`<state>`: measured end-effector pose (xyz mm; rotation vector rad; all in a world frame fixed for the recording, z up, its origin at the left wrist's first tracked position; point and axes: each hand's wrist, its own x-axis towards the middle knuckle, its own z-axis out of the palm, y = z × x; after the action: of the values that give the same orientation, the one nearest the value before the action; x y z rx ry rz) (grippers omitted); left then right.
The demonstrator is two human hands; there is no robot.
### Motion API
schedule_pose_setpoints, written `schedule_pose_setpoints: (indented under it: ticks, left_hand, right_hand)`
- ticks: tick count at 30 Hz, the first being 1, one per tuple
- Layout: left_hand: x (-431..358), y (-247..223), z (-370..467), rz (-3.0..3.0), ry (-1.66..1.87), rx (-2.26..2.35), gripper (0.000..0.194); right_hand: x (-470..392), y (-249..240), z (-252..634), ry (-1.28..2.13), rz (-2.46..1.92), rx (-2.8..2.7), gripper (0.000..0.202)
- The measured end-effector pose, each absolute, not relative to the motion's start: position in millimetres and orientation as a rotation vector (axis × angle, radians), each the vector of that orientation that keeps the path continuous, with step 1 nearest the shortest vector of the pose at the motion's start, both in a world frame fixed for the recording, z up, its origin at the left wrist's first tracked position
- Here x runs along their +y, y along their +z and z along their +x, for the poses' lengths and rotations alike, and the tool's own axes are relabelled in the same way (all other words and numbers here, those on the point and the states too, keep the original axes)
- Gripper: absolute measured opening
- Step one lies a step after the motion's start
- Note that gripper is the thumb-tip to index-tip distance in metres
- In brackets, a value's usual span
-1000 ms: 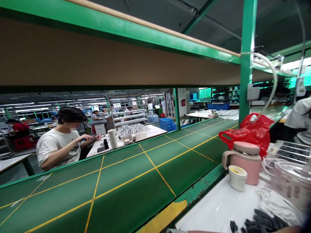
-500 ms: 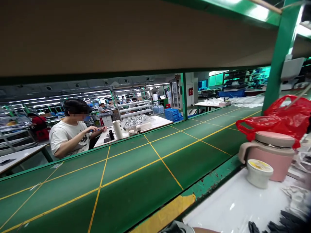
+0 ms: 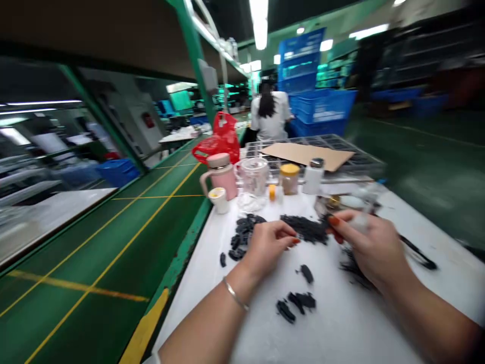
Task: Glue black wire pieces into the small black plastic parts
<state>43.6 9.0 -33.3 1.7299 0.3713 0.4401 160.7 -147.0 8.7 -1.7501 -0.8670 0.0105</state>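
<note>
My left hand (image 3: pixel 267 245) is low over the white table, its fingers bent and close together; what they hold, if anything, is hidden. Next to it lies a pile of curved black parts (image 3: pixel 242 235). A small black part (image 3: pixel 329 222) is pinched between the thumb and fingers of my right hand (image 3: pixel 379 247). Something whitish (image 3: pixel 359 222) shows among that hand's fingers, too blurred to name. Between the hands spreads a heap of thin black pieces (image 3: pixel 305 228). Several loose black parts (image 3: pixel 297 302) lie nearer to me, and more dark pieces sit partly under my right hand.
A pink mug (image 3: pixel 223 179), a small white tub (image 3: pixel 219 200), a clear jug (image 3: pixel 254 176), a yellow-lidded jar (image 3: pixel 289 179) and a white bottle (image 3: pixel 313 177) line the back. The green conveyor (image 3: pixel 125 242) runs along the left. A person (image 3: pixel 271 111) sits ahead near blue crates (image 3: pixel 322 108).
My view has swung right from the conveyor and the co-worker across it to the white table. Both my hands are now in view over the black parts.
</note>
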Motion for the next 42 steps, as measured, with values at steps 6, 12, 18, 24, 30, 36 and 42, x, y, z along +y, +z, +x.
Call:
schedule_pose_setpoints:
  ticks: [6,12,18,24,30,36,42]
  left_hand:
    - [6.8,-38.6,48.5,2.225,0.531,0.314,0.014]
    - [7.6,-38.1,48.7,2.142,0.544,0.293,0.02]
    - [10.8,-27.4,38.6,1.673,0.367,0.384,0.02]
    - [16.3,-7.0,21.8,1.362,0.472,0.429,0.034]
    - [14.0,-3.1,19.9,1.29,0.436,0.393,0.035]
    - [8.9,-5.7,20.5,1.223,0.381,0.369,0.032]
    - [7.9,-5.6,18.4,1.053,0.318,0.348,0.028]
  right_hand:
    - [-142.6,1.9,165.6,0.156,-1.52,-0.829,0.03]
    - [-142.7,-0.8,164.1,0.21,-1.437,-0.848,0.032]
    - [-143.9,0.0,163.6,0.184,-1.456,-0.877,0.032]
    - [-143.9,0.9,156.5,0.203,-1.484,-0.926,0.029]
    - [-145.2,3.5,151.7,0.195,-1.517,-0.983,0.025]
    - [-146.8,4.1,145.3,0.211,-1.546,-1.044,0.025]
    - [-148.4,5.9,138.8,0.251,-1.539,-1.087,0.03]
